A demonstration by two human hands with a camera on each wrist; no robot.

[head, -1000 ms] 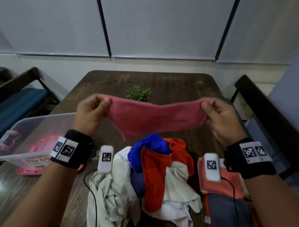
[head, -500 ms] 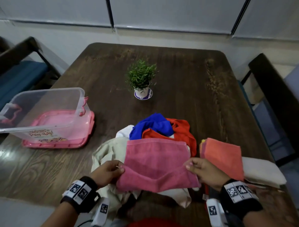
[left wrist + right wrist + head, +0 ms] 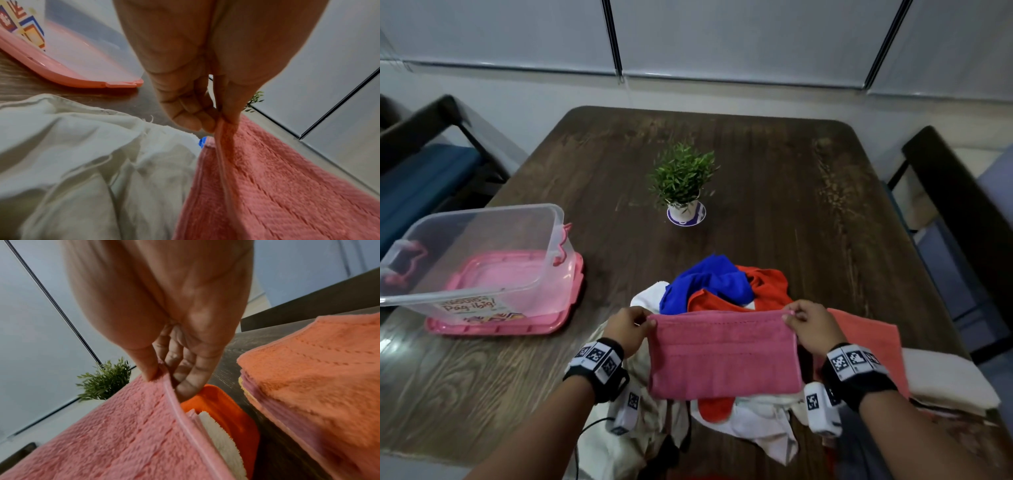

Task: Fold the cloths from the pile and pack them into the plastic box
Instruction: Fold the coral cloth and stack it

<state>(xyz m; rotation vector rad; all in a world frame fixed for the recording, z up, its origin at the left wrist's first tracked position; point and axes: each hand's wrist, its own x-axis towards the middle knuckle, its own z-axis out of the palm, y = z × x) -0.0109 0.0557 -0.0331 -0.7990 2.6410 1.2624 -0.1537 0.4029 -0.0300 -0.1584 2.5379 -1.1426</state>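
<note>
Pinching the top corners of a pink towel (image 3: 724, 356), folded flat with stitched bands, the left hand (image 3: 627, 329) and right hand (image 3: 812, 327) hold it over the cloth pile (image 3: 717, 287) near the bench's front edge; the plastic box (image 3: 472, 260) at the left edge has a label reading "Pag-ibig"

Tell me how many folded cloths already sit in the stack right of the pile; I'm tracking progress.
3 show at least: an orange cloth on top, a purple layer under it, a yellow edge lowest. More may be hidden beneath; the plastic box holds none.
</note>
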